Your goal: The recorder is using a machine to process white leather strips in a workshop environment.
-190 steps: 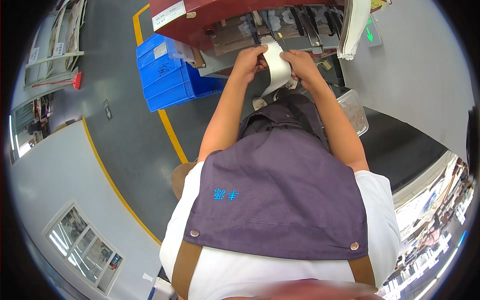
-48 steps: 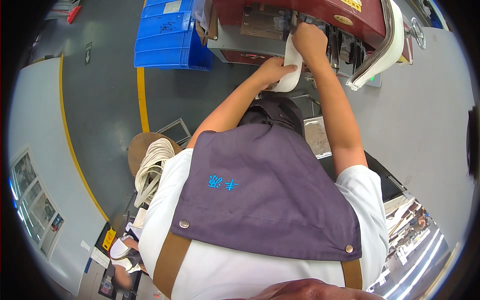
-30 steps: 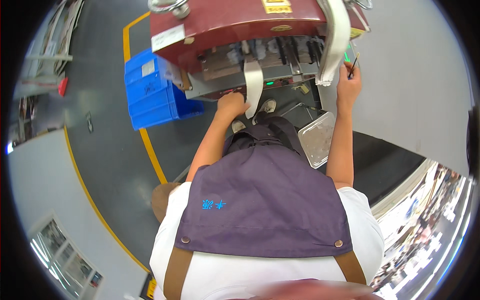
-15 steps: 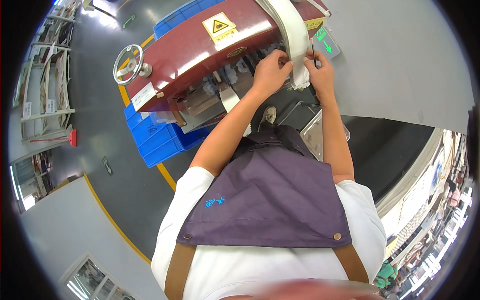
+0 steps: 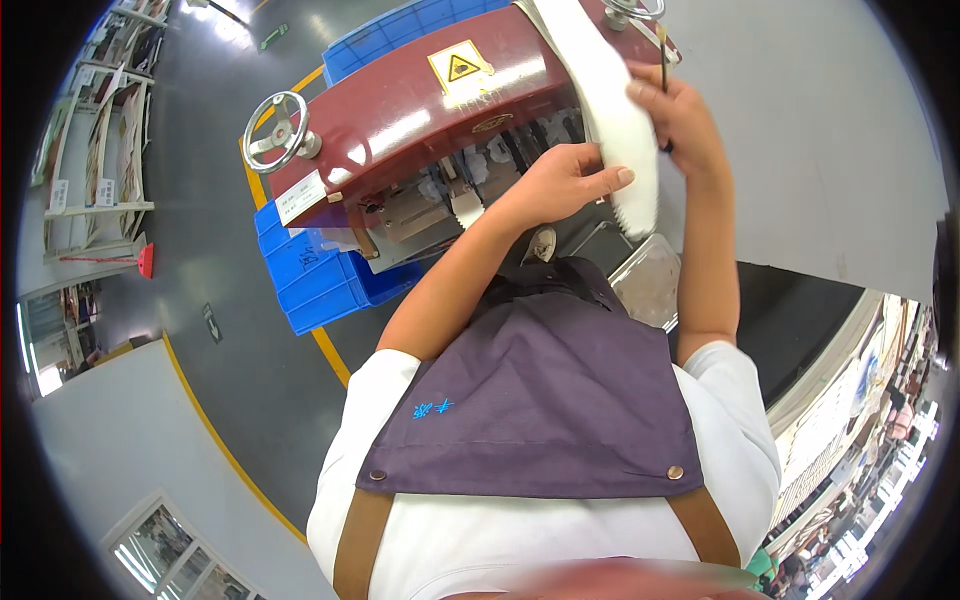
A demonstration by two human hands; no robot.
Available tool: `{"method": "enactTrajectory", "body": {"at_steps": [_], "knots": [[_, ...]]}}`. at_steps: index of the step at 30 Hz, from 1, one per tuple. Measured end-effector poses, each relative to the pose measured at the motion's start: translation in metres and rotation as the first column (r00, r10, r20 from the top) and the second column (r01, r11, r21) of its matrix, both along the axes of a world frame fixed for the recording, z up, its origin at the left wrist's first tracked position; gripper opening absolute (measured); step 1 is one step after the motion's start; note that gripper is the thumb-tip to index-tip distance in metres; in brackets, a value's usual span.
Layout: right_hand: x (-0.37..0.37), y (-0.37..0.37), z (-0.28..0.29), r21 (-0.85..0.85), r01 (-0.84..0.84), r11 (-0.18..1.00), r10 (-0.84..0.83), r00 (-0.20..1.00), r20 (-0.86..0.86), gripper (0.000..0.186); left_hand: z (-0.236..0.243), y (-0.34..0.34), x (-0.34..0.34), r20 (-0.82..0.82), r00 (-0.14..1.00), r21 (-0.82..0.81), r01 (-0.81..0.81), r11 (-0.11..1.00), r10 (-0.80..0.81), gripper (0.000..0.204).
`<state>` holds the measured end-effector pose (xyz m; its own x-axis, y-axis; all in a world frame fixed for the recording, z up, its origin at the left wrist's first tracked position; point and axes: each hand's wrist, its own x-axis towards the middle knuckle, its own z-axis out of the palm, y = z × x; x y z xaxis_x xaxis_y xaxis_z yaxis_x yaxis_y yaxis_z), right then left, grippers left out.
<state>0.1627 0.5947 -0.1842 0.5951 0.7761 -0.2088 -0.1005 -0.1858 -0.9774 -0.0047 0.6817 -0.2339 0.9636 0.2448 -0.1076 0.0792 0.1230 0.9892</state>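
Grey floor point(image 5: 215, 270) with yellow line point(image 5: 205, 420); shelving point(image 5: 95, 150) at left.

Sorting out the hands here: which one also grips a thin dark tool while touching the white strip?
The right hand, higher on the white strip, pinches a thin dark tool; the left hand holds only the strip.

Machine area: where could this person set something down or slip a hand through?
Bare floor lies left of the blue crates, beyond the yellow line. The red machine has a smooth bare top. It is crowded under that top, where the left hand and right hand hold the white strip beside the metal tray.
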Motion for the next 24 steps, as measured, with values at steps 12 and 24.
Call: {"method": "enactTrajectory", "body": {"at_steps": [12,24], "knots": [[0.118,0.216,0.095,0.267,-0.496,0.826,0.552,0.809,-0.204,0.008,-0.009,0.047,0.018,0.413,0.889,0.808,-0.459,0.369,0.199,0.047],[-0.047,0.096,0.188,0.450,-0.255,0.856,0.227,0.967,0.116,0.023,0.048,0.107,-0.028,0.474,0.749,-0.512,-0.193,0.837,0.463,0.081]]}}
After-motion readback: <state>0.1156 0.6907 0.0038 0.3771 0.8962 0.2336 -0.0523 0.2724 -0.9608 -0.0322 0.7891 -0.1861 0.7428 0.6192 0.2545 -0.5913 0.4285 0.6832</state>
